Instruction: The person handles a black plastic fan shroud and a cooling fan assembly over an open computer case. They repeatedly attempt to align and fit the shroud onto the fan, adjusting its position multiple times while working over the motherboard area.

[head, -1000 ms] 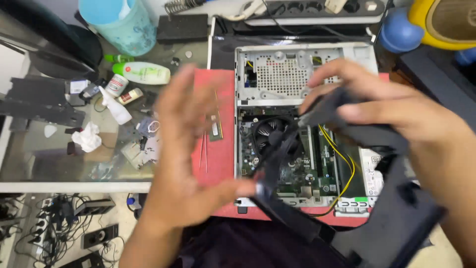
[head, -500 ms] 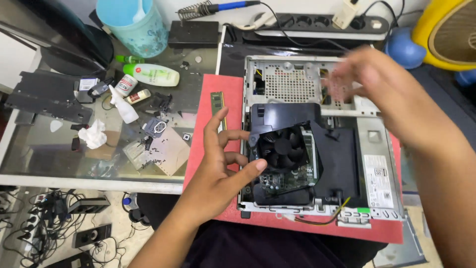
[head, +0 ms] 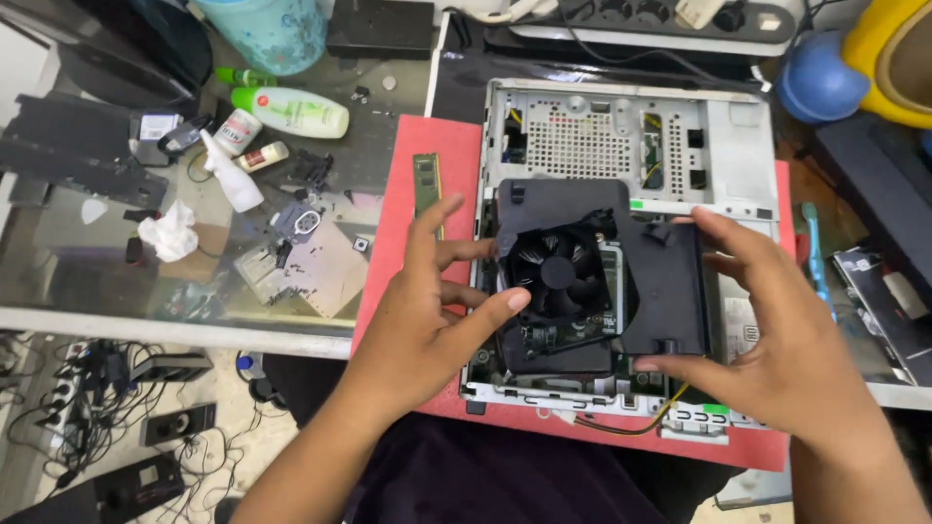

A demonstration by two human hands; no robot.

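Observation:
An open small computer case (head: 738,146) lies on a red mat (head: 413,146). A black plastic fan shroud (head: 660,281) with a round cooling fan (head: 558,272) sits over the board inside it. My left hand (head: 427,320) rests at the shroud's left edge, fingers spread, thumb touching the fan rim. My right hand (head: 777,340) grips the shroud's right edge between thumb and fingers. A green memory stick (head: 425,184) lies on the mat left of the case.
The glass tabletop at left holds a green-and-white bottle (head: 291,112), small spray bottle (head: 228,175), crumpled tissue (head: 170,233), loose parts and a teal cup (head: 277,29). A power strip (head: 680,19) lies behind the case. Cables cover the floor at lower left.
The shroud, held up in my right hand a second ago, now lies in the case over the fan. My right hand has come down onto its right edge; my left hand stays at its left side.

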